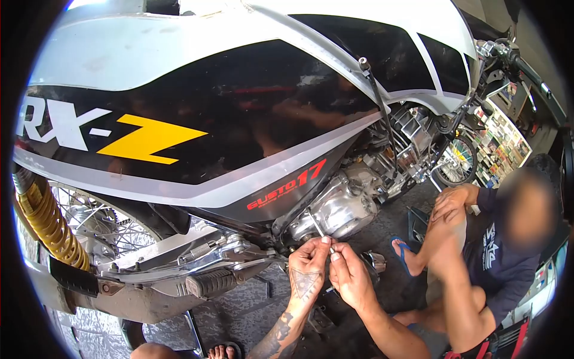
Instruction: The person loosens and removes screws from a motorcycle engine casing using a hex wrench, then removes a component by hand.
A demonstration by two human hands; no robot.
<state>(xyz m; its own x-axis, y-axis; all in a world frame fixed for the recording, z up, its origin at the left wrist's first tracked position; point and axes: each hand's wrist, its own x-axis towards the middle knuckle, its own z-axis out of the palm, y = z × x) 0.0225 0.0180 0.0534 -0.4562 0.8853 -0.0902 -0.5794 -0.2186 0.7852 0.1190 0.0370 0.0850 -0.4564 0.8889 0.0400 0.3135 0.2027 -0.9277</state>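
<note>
Head view: the left hand and right hand meet, thumbs and fingertips pressed together, pinching a small silvery piece too small to identify. It is just in front of the rounded, polished metal engine cover on a black-and-white motorcycle lettered RX-Z. At right, a person in a dark, white-lettered top sits low, near the engine.

From afar I see the left hand beside the right hand, the engine behind them, a person to their right.
</note>
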